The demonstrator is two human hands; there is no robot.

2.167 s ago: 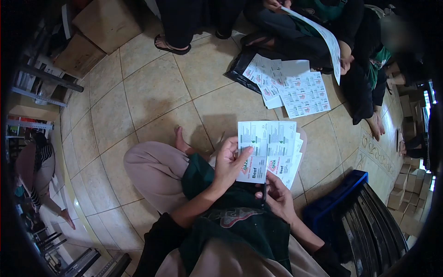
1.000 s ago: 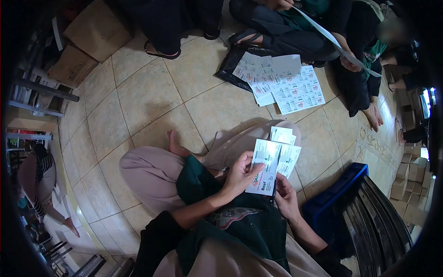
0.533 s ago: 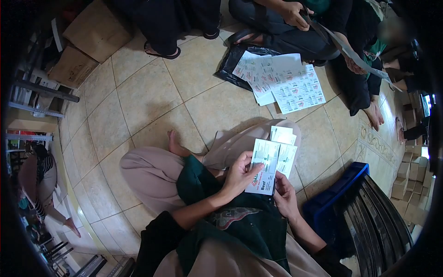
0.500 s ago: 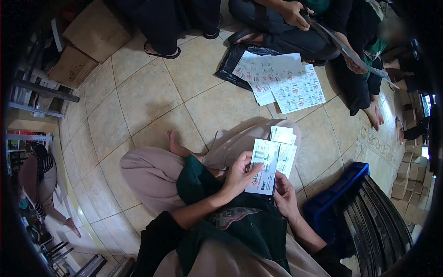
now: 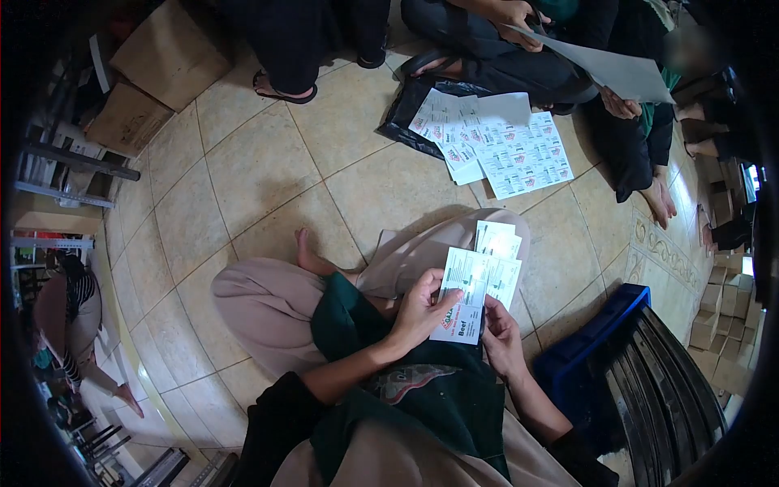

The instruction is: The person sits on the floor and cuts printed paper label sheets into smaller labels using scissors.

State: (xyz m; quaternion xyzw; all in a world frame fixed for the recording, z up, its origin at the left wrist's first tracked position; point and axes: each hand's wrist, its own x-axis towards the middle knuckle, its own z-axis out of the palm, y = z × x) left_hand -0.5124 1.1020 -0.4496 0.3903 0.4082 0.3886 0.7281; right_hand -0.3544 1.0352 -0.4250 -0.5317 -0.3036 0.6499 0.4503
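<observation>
A white printed label [image 5: 461, 321] marked "Beef" is pinched between thumb and fingers of my left hand [image 5: 428, 307], above my lap. My right hand [image 5: 502, 345] is at the label's lower right edge with its fingers curled. Something dark shows between those fingers, but I cannot make out what it is. Several more printed labels [image 5: 501, 239] lie on my knee just behind the held one.
Printed sheets [image 5: 527, 158] lie on a black plastic bag [image 5: 398, 122] on the tiled floor ahead. A co-worker's hands hold a large sheet [image 5: 604, 65]. A blue crate [image 5: 560, 349] stands at my right; cardboard boxes [image 5: 170, 57] are stacked at the far left.
The held label has tilted and dipped slightly in my hands. The co-worker's sheet has turned, showing more of its broad face.
</observation>
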